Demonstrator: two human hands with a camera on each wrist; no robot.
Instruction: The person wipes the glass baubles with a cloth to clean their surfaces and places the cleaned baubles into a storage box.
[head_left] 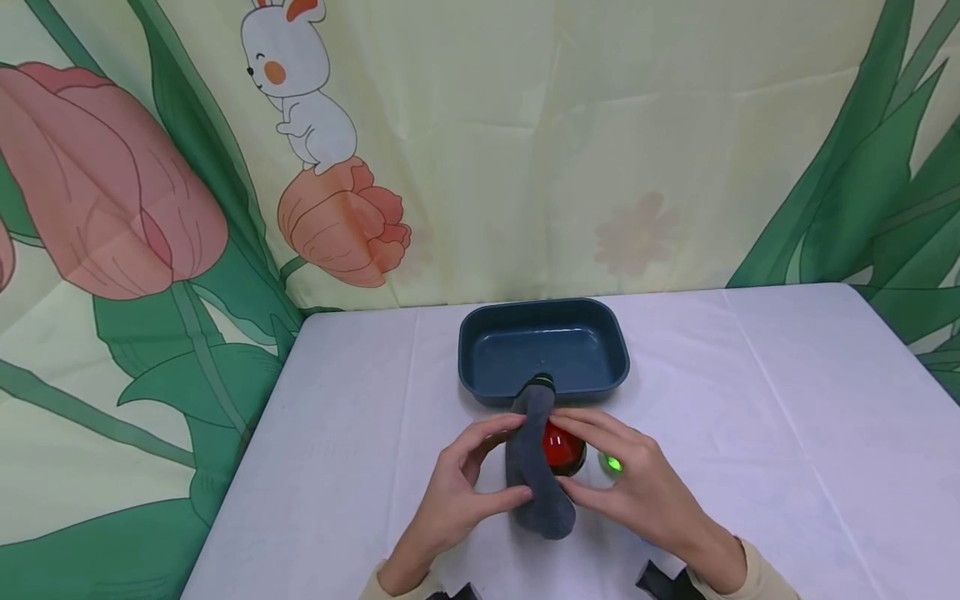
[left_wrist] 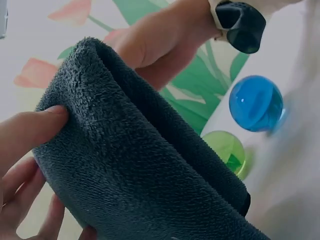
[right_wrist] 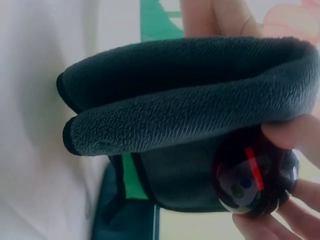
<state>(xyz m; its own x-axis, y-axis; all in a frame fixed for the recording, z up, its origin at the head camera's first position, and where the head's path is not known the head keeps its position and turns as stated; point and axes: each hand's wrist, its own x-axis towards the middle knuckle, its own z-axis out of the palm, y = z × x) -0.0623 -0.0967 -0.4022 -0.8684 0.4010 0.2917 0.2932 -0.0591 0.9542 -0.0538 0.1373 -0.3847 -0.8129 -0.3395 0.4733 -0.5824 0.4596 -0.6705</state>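
Note:
A folded dark grey cloth (head_left: 534, 467), fuzzy like a towel with black edging, stands upright between the two hands in the head view. My left hand (head_left: 452, 492) grips it from the left, thumb on the near part and fingers farther back. On the other side my right hand (head_left: 651, 487) holds a shiny red ball (head_left: 562, 450) against the cloth. In the right wrist view the ball (right_wrist: 256, 176) looks dark with a red streak, fingers and thumb around it. The fold of the cloth (left_wrist: 125, 145) shows close up in the left wrist view.
A dark blue rectangular basin (head_left: 543, 305) stands behind the hands on the white-covered table (head_left: 360, 467). A clear green ball (left_wrist: 227, 150) and a clear blue ball (left_wrist: 256, 104) lie on the table by the right hand. A printed curtain (head_left: 510, 167) hangs behind.

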